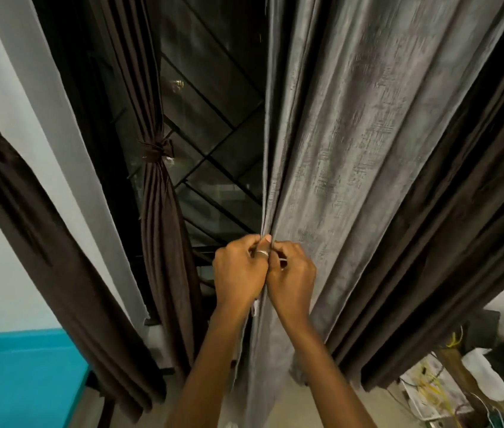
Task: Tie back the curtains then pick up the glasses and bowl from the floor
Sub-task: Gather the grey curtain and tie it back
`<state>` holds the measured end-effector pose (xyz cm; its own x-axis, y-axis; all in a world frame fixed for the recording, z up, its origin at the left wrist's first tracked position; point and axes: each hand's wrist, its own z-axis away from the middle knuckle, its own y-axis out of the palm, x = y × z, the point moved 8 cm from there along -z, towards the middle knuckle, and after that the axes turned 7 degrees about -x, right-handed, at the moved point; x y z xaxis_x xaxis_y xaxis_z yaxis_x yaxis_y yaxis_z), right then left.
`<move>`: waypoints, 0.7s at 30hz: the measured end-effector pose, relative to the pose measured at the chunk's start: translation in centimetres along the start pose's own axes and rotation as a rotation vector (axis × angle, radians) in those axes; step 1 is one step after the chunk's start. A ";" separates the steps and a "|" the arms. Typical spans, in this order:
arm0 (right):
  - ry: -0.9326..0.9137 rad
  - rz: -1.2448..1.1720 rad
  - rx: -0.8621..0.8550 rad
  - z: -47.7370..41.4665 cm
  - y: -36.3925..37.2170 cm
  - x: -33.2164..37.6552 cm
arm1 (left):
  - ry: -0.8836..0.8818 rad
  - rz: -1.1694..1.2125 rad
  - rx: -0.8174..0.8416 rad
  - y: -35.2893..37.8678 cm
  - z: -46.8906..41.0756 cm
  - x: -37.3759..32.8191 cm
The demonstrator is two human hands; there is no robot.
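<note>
**Slippage risk at the grey curtain's edge**

One brown curtain (28, 217) hangs tied at far left, and a second brown curtain (161, 230) is knotted by the window grille (213, 125). My left hand (240, 270) and right hand (292, 274) both pinch the leading edge of the loose grey curtain (352, 149), knuckles touching. The cloth looks slick and heavy, so I judge a thin pinch could let the folds spill. Glasses and bowl are out of view; stepping back blind could hit them.

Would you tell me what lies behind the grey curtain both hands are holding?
Directly behind the grey curtain nothing shows; fabric covers it. Past its left edge, a dark window with a diagonal grille is visible.
</note>
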<state>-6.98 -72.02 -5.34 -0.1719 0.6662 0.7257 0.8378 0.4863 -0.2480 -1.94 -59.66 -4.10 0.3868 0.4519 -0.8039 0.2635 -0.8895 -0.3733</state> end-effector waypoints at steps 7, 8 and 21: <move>-0.010 -0.047 -0.017 0.7 0.0 -0.8 | -0.002 -0.282 -0.007 0.3 0.4 -2.6; -0.009 -0.073 -0.003 0.6 0.2 -0.9 | -0.009 -0.306 -0.017 0.3 0.2 -2.8; 0.162 -0.206 -0.037 -1.2 -2.6 -3.7 | -0.001 -0.325 -0.010 -0.8 -0.7 -2.7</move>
<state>-7.93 -76.43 -6.64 -0.2584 0.4545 0.8525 0.8128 0.5792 -0.0625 -2.60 -60.18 -1.31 0.2802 0.7121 -0.6438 0.3817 -0.6980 -0.6059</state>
